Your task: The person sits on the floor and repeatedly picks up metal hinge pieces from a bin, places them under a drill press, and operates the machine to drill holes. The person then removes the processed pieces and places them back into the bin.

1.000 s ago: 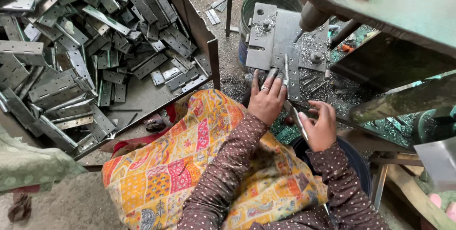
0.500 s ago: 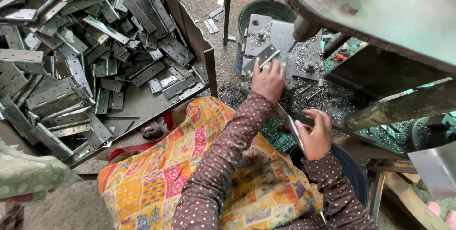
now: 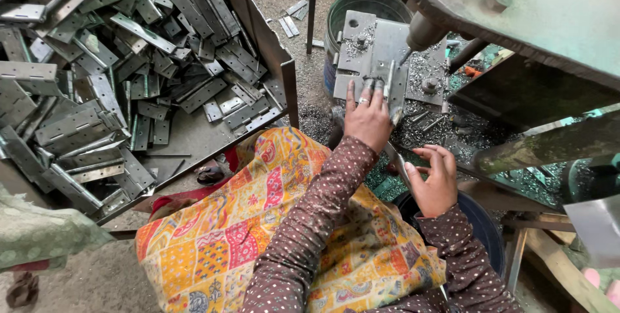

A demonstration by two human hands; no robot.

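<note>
Left hand (image 3: 368, 119) is pressed flat, fingers spread, on a metal hinge piece (image 3: 389, 83) held upright on the grey jig plate (image 3: 378, 51) under the drill bit (image 3: 405, 56), far centre. Right hand (image 3: 436, 180) grip is closed on a thin metal strip (image 3: 395, 161), near right. Hinge pile (image 3: 110, 74) is heaped in the tray at left.

Hinges (image 3: 123, 87) were dull grey steel. Lap cloth (image 3: 258, 235) was orange-yellow patchwork with red and pink squares. Sleeves (image 3: 310, 222) were brown with pale dots. Machine table (image 3: 516, 9) was worn green.
</note>
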